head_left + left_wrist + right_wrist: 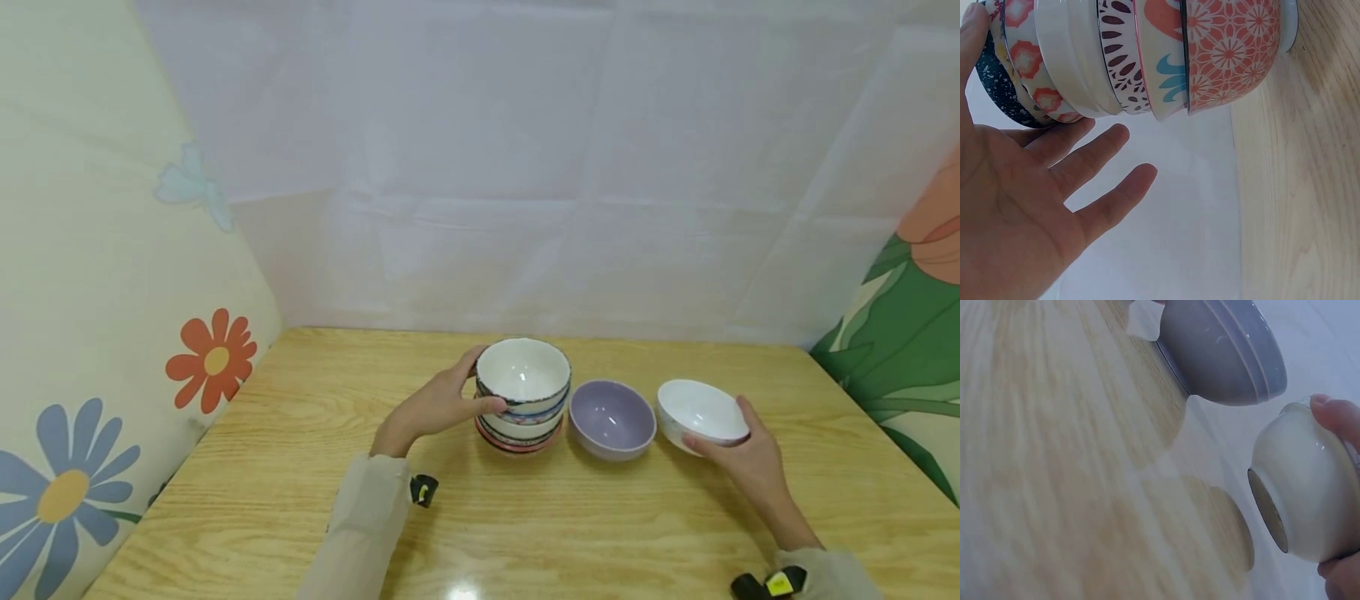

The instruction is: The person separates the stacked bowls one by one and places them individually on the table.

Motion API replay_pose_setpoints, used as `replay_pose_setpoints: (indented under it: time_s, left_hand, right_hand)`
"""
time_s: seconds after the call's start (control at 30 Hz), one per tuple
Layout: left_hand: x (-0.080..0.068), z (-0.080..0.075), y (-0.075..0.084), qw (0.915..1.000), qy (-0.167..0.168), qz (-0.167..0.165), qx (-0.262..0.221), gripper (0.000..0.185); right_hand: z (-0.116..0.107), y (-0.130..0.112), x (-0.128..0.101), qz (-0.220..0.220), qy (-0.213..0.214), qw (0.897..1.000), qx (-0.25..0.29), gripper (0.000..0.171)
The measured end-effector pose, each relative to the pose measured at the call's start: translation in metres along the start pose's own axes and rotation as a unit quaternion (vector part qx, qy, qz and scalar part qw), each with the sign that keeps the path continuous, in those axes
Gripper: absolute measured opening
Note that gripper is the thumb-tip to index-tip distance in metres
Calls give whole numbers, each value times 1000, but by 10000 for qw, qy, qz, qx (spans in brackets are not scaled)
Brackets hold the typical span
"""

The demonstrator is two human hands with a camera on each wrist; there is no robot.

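A stack of patterned bowls [522, 427] stands near the middle of the table. My left hand [442, 402] holds the dark-rimmed top bowl [523, 372], thumb on the near side. In the left wrist view, the lower fingers of the left hand [1041, 187] are spread beside the stack, whose lowest visible bowl [1232, 53] has a coral flower pattern. My right hand [750, 462] grips a white bowl [701, 412] by its sides, thumb at the near rim. That white bowl [1304, 481] is tilted and raised, its foot off the table in the right wrist view.
A purple bowl [612, 421] sits on the wooden table [555, 533], between the stack and the white bowl. Behind the table hangs a white cloth [480, 167]. Flower-printed panels [82, 275] flank both sides.
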State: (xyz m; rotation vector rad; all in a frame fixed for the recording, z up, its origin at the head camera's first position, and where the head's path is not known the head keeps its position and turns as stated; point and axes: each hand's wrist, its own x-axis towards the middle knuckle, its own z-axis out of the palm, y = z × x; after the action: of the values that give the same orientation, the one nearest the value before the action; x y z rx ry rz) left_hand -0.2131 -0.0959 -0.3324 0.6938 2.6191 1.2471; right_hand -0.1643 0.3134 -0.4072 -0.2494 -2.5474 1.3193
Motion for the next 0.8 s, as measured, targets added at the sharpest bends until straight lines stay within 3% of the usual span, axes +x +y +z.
replay_pose_setpoints:
  time_s: [0.47,0.8]
  left_hand:
    - [-1,-1,1,10000,0,-38,9,89]
    - [-1,-1,1,10000,4,-43,10,89]
  right_hand:
    - [0,4,1,10,-110,9999,-105,109]
    - [-4,10,1,30,-509,9986,-148,114]
